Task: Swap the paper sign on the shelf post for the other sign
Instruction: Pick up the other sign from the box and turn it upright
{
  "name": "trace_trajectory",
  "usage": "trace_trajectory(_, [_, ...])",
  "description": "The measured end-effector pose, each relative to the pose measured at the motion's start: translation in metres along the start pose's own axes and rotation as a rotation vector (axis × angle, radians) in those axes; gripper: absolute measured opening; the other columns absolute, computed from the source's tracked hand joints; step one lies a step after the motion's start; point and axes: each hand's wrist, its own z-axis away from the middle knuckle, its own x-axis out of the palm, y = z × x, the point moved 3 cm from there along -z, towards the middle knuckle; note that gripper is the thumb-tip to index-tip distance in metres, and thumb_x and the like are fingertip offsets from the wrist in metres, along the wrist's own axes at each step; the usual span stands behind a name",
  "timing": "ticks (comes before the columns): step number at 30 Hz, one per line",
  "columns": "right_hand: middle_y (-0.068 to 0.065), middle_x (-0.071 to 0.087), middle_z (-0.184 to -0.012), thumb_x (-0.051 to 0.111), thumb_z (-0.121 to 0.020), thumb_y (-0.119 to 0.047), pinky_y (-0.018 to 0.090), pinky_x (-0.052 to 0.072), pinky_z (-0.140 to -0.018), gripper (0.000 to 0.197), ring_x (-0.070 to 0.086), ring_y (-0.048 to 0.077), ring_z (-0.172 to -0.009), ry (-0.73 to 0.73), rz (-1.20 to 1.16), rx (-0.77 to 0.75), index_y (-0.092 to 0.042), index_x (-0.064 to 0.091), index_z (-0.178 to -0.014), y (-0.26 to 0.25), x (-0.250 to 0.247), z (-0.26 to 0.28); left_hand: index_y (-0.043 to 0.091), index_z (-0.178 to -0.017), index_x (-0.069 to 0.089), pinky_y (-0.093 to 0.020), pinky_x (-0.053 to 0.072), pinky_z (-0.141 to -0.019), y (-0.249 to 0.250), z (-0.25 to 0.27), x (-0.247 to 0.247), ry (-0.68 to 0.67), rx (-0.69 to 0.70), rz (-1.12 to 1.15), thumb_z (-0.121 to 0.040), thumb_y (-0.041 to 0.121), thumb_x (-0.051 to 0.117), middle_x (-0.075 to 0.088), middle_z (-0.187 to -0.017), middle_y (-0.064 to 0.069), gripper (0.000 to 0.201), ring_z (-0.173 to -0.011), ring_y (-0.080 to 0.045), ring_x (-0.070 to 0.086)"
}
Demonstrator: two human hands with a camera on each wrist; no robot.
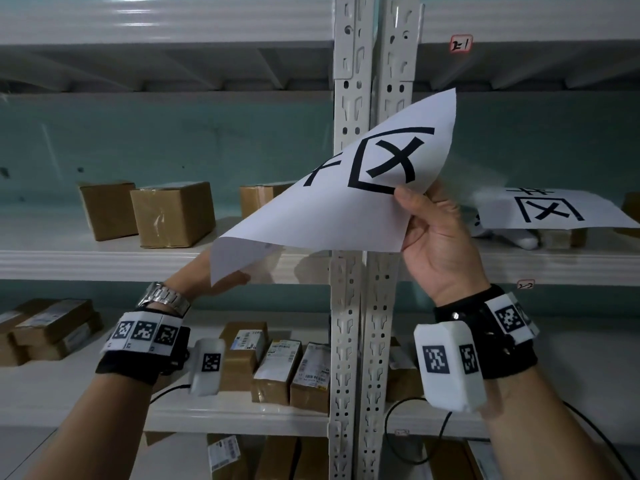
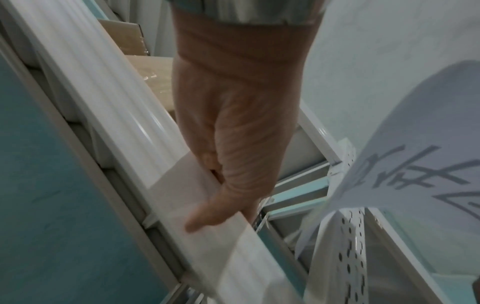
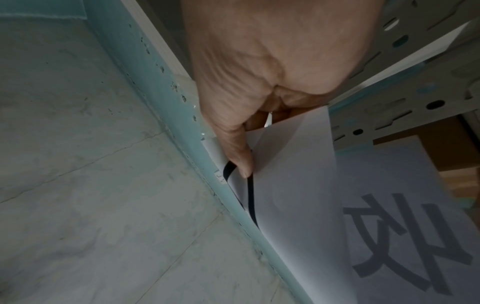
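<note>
A white paper sign (image 1: 346,202) with bold black characters curls in the air in front of the pale slotted shelf post (image 1: 372,81). My right hand (image 1: 433,230) pinches its lower right edge, thumb on the printed face (image 3: 241,156). My left hand (image 1: 221,282) grips the lower left corner, mostly hidden behind the sheet; the left wrist view shows the thumb (image 2: 207,218) over the paper edge. A second sign (image 1: 550,209) with like characters lies flat on items on the middle shelf at the right.
Brown cardboard boxes (image 1: 173,213) stand on the middle shelf (image 1: 104,261) at the left. Several labelled parcels (image 1: 284,372) crowd the lower shelf near the post. Cables hang from both wrist cameras. A small red-edged label (image 1: 460,45) sits on the upper shelf beam.
</note>
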Motion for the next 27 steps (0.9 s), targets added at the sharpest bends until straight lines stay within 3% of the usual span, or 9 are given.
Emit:
trace_trajectory(1, [-0.001,0.078,-0.104,0.061,-0.087,-0.001,0.037,0.059,-0.087,0.029,0.071,0.018,-0.101,0.001,-0.005,-0.003,-0.021,0.076,-0.101,0.0,0.0,0.0,0.014,-0.139,0.041,-0.004,0.033,-0.059,-0.003,-0.002,-0.002,-0.013,-0.028,-0.017,-0.098,0.007,0.061,0.043,-0.115,-0.004,0.045,-0.106,-0.018,0.045])
trace_trajectory(4, [-0.001,0.078,-0.102,0.062,-0.085,-0.001,0.035,0.058,-0.082,0.028,0.072,0.017,-0.1,0.009,-0.01,-0.006,-0.02,0.076,-0.101,0.001,0.0,-0.001,0.0,-0.143,0.042,0.003,0.033,-0.059,-0.005,-0.006,-0.005,-0.015,-0.068,-0.01,-0.099,0.005,0.059,0.047,-0.115,-0.01,0.047,-0.095,-0.014,0.041])
trace_trajectory(8, [-0.002,0.078,-0.103,0.062,-0.084,-0.004,0.034,0.058,-0.081,0.028,0.071,0.017,-0.101,0.004,-0.016,-0.025,-0.023,0.077,-0.098,-0.002,-0.001,-0.001,0.007,-0.142,0.049,-0.027,0.041,-0.088,0.001,-0.005,-0.008,-0.008,-0.009,0.022,-0.092,0.009,0.071,0.053,-0.125,-0.004,0.055,-0.112,-0.02,0.05])
trace_trajectory(12, [-0.001,0.078,-0.104,0.058,-0.088,0.0,0.034,0.058,-0.083,0.031,0.071,0.017,-0.103,-0.005,-0.055,-0.061,-0.022,0.076,-0.1,-0.008,-0.001,-0.002,0.016,-0.139,0.057,-0.029,0.037,-0.097,0.006,-0.005,-0.007,-0.038,0.049,0.103,-0.09,0.0,0.067,0.059,-0.134,-0.001,0.053,-0.124,-0.025,0.052])
trace_trajectory(15, [-0.002,0.078,-0.105,0.059,-0.088,-0.001,0.036,0.057,-0.085,0.031,0.07,0.018,-0.107,0.002,-0.049,-0.072,-0.024,0.077,-0.101,-0.011,-0.001,-0.002,0.019,-0.134,0.059,-0.021,0.035,-0.091,0.011,-0.002,-0.009,-0.034,0.052,0.086,-0.091,-0.013,0.054,0.058,-0.119,0.005,0.054,-0.119,-0.023,0.052])
trace_trajectory(18, [-0.004,0.078,-0.108,0.054,-0.094,-0.001,0.041,0.056,-0.092,0.036,0.067,0.018,-0.112,-0.008,-0.024,-0.074,-0.027,0.078,-0.101,-0.012,-0.002,-0.001,0.005,-0.115,0.065,-0.033,0.055,-0.074,0.016,0.002,-0.016,0.019,0.15,0.157,-0.088,-0.009,0.066,0.065,-0.105,-0.008,0.03,-0.101,-0.03,0.064])
trace_trajectory(23, [-0.006,0.078,-0.106,0.053,-0.094,-0.002,0.042,0.052,-0.099,0.037,0.068,0.016,-0.109,-0.025,-0.024,-0.08,-0.028,0.079,-0.099,-0.013,0.002,0.002,-0.002,-0.092,0.072,-0.018,0.052,-0.055,0.024,0.005,-0.012,0.138,0.264,0.196,-0.083,0.0,0.077,0.069,-0.078,-0.006,0.01,-0.064,-0.004,0.067])
trace_trajectory(25, [-0.004,0.078,-0.105,0.057,-0.091,-0.002,0.043,0.051,-0.101,0.033,0.07,0.016,-0.107,-0.032,-0.052,-0.079,-0.026,0.079,-0.1,-0.013,0.005,0.002,-0.008,-0.086,0.067,-0.039,0.055,-0.058,0.025,0.007,-0.011,0.187,0.244,0.243,-0.086,-0.005,0.072,0.066,-0.076,-0.018,0.006,-0.064,-0.019,0.066])
trace_trajectory(27, [-0.004,0.079,-0.104,0.054,-0.092,-0.001,0.042,0.051,-0.1,0.035,0.07,0.016,-0.106,-0.038,-0.056,-0.081,-0.025,0.079,-0.1,-0.013,0.007,0.003,-0.016,-0.097,0.064,-0.056,0.053,-0.074,0.024,0.012,-0.013,0.157,0.206,0.318,-0.089,-0.008,0.067,0.065,-0.09,-0.03,0.012,-0.073,-0.037,0.06])
